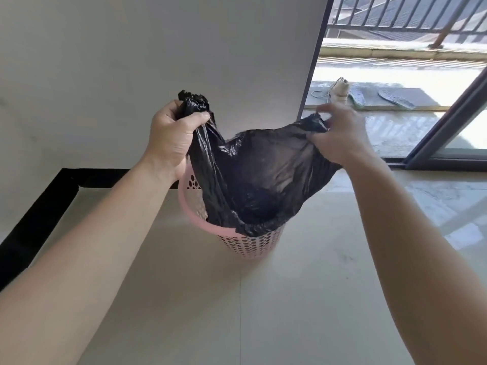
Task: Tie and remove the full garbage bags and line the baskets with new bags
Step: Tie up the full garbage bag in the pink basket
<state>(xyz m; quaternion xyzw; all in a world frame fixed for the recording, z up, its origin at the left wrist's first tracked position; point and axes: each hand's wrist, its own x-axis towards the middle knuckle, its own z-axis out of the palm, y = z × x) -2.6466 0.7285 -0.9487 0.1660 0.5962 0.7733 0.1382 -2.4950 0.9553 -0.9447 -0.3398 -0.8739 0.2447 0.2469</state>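
A: Pale tiled floor [184, 299], frame centre. What's held?
B: Black bag [263, 167] in pink basket [247, 246]. My left hand [171, 138] fists one bunched edge; right hand [340, 135] pinches the other.

A white wall [131, 61] is meeting pale floor tiles [210, 312] along a black skirting [34, 222]. Sunlight is pouring through the open sliding door [448, 125] from a railed balcony [395, 61], where insoles [395, 98] are lying.

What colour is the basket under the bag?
Pink, with round holes in its wall; basket shows best in the head view.
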